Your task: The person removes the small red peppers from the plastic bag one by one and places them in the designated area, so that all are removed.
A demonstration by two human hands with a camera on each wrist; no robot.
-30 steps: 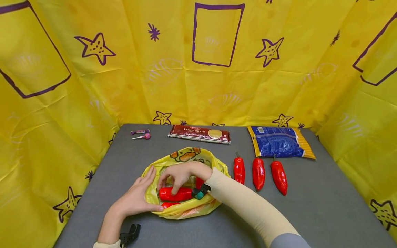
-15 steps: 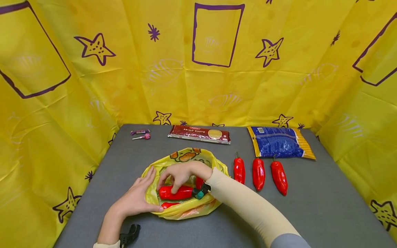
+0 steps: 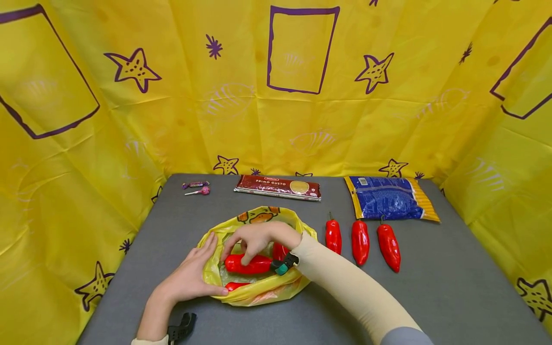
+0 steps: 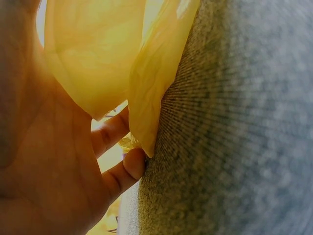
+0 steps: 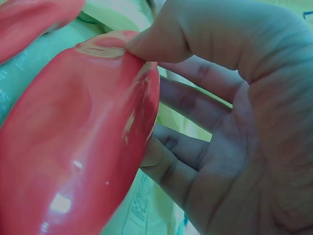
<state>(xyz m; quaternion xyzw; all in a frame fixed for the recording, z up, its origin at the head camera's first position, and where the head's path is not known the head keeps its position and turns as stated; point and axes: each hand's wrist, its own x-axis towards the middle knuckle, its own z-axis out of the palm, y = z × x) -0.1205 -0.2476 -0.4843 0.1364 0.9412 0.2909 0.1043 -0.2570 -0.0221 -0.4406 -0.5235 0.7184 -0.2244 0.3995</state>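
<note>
— So, what differs from half a second ago?

— Little. The held pepper (image 3: 254,265) has edged toward 1 o'clock inside the mouth of the yellow bag (image 3: 276,293), and the right hand (image 3: 254,238) has gone with it.

— State of the right grip?

— Thumb and fingertips pinch the pepper near one end, gap closed to its thickness. Whether it touches the bag's floor, cannot tell.

— And the left hand (image 3: 189,275)?

— Same place, 9 o'clock on the rim. Fingers long and fairly straight against the plastic, thumb spread over the near edge, by a second pepper (image 3: 235,285) at the bag's 7 o'clock. Another pepper (image 3: 280,250) shows at 3, partly hidden.

— Surface, taking the bag as centre?

— Grey table (image 3: 453,297). Three loose peppers (image 3: 360,243) in a row at 3 o'clock, unmoved. Blue packet (image 3: 388,197) at 2. Maroon packet (image 3: 278,187), marked PRIMO GUSTO, just past 12. Lollipop (image 3: 204,190) and wrapped sweet (image 3: 196,185) between 10 and 11.

— Room?

— Yellow cloth (image 3: 207,124) hung from 9 round through 12 to 3, creased, printed with purple starfish, frames and pale fish bones.
</note>
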